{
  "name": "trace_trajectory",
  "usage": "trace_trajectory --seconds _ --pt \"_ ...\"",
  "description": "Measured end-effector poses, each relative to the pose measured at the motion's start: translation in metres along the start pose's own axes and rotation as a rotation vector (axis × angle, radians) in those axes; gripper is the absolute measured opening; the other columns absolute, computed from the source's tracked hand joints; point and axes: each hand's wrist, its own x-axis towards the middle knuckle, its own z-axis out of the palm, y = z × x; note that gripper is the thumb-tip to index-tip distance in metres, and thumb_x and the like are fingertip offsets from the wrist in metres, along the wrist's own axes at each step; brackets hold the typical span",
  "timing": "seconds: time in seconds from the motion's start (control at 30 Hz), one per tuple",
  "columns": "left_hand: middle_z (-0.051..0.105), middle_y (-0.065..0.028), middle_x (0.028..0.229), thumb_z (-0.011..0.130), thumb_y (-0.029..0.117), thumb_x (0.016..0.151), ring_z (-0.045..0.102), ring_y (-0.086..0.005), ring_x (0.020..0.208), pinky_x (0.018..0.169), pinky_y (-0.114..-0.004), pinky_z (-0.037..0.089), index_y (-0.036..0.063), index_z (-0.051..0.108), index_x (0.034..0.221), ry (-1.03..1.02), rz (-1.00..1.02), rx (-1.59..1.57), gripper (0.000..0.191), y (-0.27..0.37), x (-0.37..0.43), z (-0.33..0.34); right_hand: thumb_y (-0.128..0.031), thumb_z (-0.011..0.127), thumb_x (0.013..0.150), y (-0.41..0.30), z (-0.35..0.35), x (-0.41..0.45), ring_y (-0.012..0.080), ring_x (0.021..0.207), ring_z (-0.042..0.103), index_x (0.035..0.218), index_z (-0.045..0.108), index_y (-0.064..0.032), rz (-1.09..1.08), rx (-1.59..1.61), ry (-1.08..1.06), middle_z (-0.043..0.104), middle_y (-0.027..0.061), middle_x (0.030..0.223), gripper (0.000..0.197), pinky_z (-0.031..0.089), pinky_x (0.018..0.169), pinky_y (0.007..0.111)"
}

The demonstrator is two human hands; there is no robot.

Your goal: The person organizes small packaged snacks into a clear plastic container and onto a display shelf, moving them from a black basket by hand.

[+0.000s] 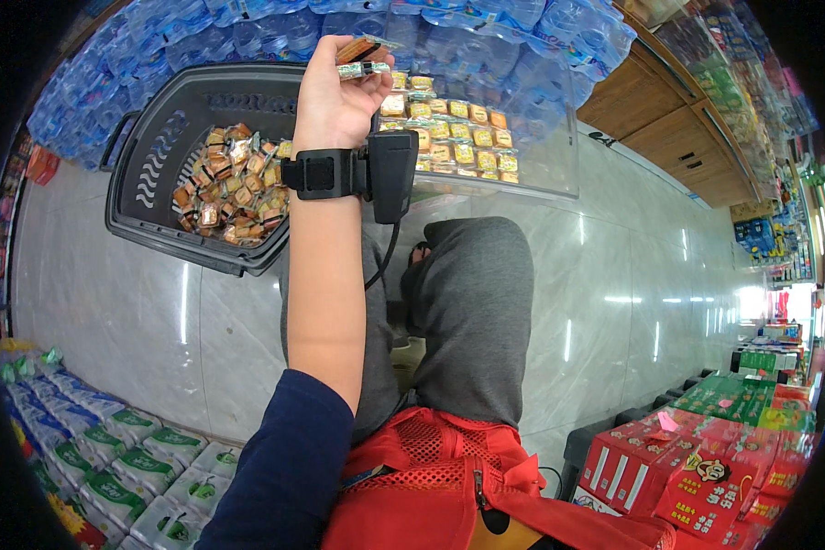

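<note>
My left hand (347, 93), palm up with fingers curled, holds a few small wrapped snacks (363, 53) above the gap between a basket and a clear box. A black device is strapped on that wrist. Below and left of the hand stands a dark grey plastic basket (137, 127) with a heap of wrapped snacks (237, 185) in it. On the right is a clear plastic box (550, 182), where wrapped yellow and brown snacks (463, 130) lie in rows. Part of the rows is hidden behind my hand and the wrist device. My right hand is out of view.
Shrink-wrapped packs of water bottles (261, 34) are stacked behind the basket and box. A wooden cabinet (680, 137) stands at the upper right. Red cartons (701, 474) are at the lower right, white-and-green packs (137, 460) at the lower left. Grey floor tiles surround my legs.
</note>
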Motion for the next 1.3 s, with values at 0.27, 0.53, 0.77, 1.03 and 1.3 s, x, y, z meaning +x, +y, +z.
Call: trace_trajectory --seconds 0.27,0.53,0.77,1.03,1.3 --pt "0.047 -0.0162 0.089 0.051 0.014 0.076 0.050 -0.0244 0.082 0.068 -0.031 0.043 -0.0067 0.046 0.090 0.039 0.016 -0.014 0.026 0.007 -0.001 -0.003 -0.033 0.045 0.080 0.008 0.003 0.005 0.0197 0.081 0.054 0.108 0.046 -0.0047 0.023 -0.028 -0.015 0.054 0.0093 0.097 0.040 0.045 0.066 0.032" --pt "0.049 -0.0160 0.089 0.049 0.015 0.076 0.050 -0.0248 0.082 0.068 -0.031 0.042 -0.0064 0.047 0.089 0.038 0.011 -0.010 0.025 0.008 0.000 -0.004 -0.031 0.045 0.080 0.010 0.005 0.007 0.0196 0.082 0.055 0.108 0.046 -0.0042 0.029 -0.044 -0.027 0.054 0.0094 0.098 0.039 0.045 0.067 0.032" --pt "0.047 -0.0157 0.088 0.051 0.014 0.075 0.050 -0.0246 0.082 0.069 -0.031 0.043 -0.0063 0.045 0.089 0.007 -0.001 -0.019 0.025 0.006 0.001 -0.007 -0.029 0.046 0.080 0.016 0.006 0.008 0.0195 0.083 0.055 0.109 0.045 -0.0037 0.032 -0.066 -0.047 0.054 0.0095 0.099 0.038 0.045 0.067 0.032" --pt "0.047 -0.0165 0.089 0.054 0.016 0.074 0.050 -0.0268 0.082 0.069 -0.032 0.043 -0.0037 0.045 0.088 0.010 0.023 0.015 0.026 0.000 0.002 -0.004 -0.027 0.046 0.080 0.003 -0.026 -0.004 0.0195 0.084 0.055 0.109 0.045 -0.0032 0.039 -0.243 -0.145 0.053 0.0096 0.101 0.038 0.046 0.068 0.032" --pt "0.052 -0.0179 0.089 0.052 0.018 0.077 0.051 -0.0268 0.081 0.065 -0.030 0.044 -0.0005 0.048 0.093 -0.139 -0.026 0.102 0.025 0.000 -0.009 0.010 -0.030 0.044 0.083 -0.317 -0.035 -0.105 0.0154 0.079 0.056 0.111 0.045 -0.0022 -0.866 -0.235 -0.162 0.057 0.0084 0.093 0.039 0.042 0.065 0.025"
